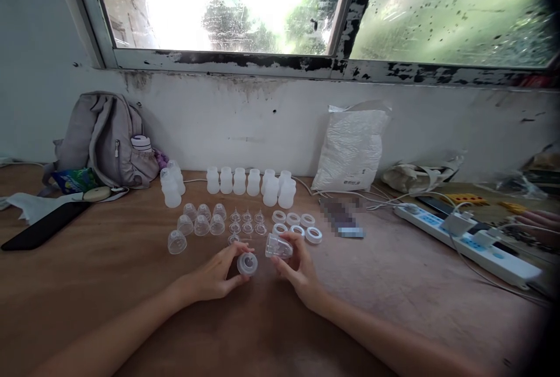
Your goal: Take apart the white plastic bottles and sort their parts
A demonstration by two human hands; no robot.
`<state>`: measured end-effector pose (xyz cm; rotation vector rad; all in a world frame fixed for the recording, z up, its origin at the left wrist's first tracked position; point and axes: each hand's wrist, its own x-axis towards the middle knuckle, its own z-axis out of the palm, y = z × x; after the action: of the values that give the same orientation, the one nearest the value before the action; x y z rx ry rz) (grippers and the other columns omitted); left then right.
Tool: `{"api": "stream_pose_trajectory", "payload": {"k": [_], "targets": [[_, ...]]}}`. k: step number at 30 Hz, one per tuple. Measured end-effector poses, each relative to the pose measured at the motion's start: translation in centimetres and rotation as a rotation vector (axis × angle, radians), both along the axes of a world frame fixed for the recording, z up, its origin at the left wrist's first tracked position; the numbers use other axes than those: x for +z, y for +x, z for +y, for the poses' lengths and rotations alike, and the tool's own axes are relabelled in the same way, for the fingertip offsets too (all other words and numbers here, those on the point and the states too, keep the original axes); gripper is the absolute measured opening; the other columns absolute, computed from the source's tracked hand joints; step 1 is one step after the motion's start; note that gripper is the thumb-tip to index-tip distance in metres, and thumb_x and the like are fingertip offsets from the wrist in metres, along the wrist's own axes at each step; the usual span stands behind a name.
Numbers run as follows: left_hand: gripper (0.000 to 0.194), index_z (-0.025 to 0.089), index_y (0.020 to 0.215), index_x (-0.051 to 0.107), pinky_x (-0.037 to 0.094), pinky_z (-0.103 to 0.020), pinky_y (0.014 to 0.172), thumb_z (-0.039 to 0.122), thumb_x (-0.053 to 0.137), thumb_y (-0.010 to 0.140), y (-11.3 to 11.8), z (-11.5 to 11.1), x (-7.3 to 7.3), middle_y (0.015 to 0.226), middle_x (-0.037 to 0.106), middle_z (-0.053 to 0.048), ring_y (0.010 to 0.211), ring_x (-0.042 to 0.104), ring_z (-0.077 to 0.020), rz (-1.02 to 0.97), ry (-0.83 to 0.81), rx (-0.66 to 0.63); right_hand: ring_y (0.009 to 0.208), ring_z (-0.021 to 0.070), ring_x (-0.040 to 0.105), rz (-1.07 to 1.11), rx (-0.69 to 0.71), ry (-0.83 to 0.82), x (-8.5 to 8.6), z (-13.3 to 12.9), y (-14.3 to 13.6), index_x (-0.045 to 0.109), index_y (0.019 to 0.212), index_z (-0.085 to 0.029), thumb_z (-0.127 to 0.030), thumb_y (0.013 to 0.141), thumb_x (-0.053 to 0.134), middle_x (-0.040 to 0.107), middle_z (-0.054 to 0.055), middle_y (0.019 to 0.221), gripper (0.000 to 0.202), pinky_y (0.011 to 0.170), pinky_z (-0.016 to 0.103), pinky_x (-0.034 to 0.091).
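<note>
Left fingers (235,282) pinch one ring (247,264) and right fingers (285,270) one clear cap (277,247), near seven caps (201,225) and six rings (314,241).

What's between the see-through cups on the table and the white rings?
Small, clear, pointed teats lie between those cups and the white rings, as the head view shows.

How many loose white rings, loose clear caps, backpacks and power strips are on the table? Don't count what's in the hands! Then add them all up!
White rings: 6
Clear caps: 7
Backpack: 1
Power strip: 1
Total: 15
</note>
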<state>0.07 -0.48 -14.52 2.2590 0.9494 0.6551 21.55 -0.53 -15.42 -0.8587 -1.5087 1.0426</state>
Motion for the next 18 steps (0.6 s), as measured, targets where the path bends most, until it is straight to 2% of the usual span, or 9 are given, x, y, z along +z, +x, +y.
{"api": "stream_pose_trajectory", "payload": {"k": [4,6,10,13,16,18], "targets": [[0.043,0.022,0.113,0.038,0.027,-0.04,0.1,0.029,0.056,0.075,0.0,0.1,-0.4,0.124,0.044,-0.007,0.122,0.031,-0.0224,0.035,0.03,-0.047,0.074,0.012,0.051,-0.099,0.034,0.034,0.4,-0.1,-0.1,0.043,0.106,-0.024,-0.028,0.076,0.058,0.05,0.001,0.092,0.034,0.061,0.022,0.046],[0.044,0.022,0.113,0.041,0.032,-0.04,0.097,0.031,0.058,0.073,0.1,0.1,-0.3,0.121,0.046,-0.008,0.117,0.037,-0.0229,0.017,0.079,-0.02,0.078,0.0131,0.052,-0.158,0.05,0.062,0.5,-0.1,-0.1,0.044,0.109,-0.024,-0.028,0.077,0.056,0.05,0.003,0.096,0.035,0.064,0.023,0.047],[0.038,0.021,0.113,0.04,0.04,-0.036,0.087,0.031,0.051,0.078,0.5,-0.2,0.0,0.109,0.051,-0.008,0.1,0.048,-0.0197,-0.12,0.184,0.111,0.079,0.0144,0.053,-0.267,0.04,0.145,-0.3,0.0,-0.2,0.039,0.114,-0.024,-0.028,0.075,0.058,0.047,0.006,0.104,0.043,0.062,0.025,0.048],[0.046,0.021,0.119,0.036,0.041,-0.036,0.088,0.031,0.053,0.077,0.8,-0.4,-0.2,0.113,0.049,-0.008,0.101,0.048,-0.0197,-0.164,0.246,0.085,0.077,0.015,0.053,-0.305,0.013,0.25,-1.3,0.0,-0.4,0.036,0.112,-0.024,-0.026,0.073,0.06,0.047,0.006,0.1,0.046,0.061,0.027,0.05],[0.053,0.023,0.124,0.031,0.039,-0.038,0.092,0.031,0.055,0.077,1.2,-0.8,-0.5,0.118,0.046,-0.009,0.109,0.044,-0.0209,-0.157,0.33,0.062,0.082,0.017,0.053,-0.36,-0.013,0.385,-2.0,-0.2,-0.5,0.035,0.111,-0.025,-0.022,0.073,0.059,0.05,0.007,0.099,0.045,0.068,0.031,0.05],[0.052,0.022,0.125,0.031,0.038,-0.038,0.093,0.029,0.053,0.079,1.3,-1.1,-0.6,0.117,0.046,-0.009,0.11,0.042,-0.0207,-0.112,0.402,0.057,0.086,0.0183,0.054,-0.406,-0.03,0.484,-2.2,-0.4,-0.4,0.035,0.11,-0.024,-0.019,0.074,0.056,0.051,0.008,0.103,0.042,0.072,0.033,0.049]]}}
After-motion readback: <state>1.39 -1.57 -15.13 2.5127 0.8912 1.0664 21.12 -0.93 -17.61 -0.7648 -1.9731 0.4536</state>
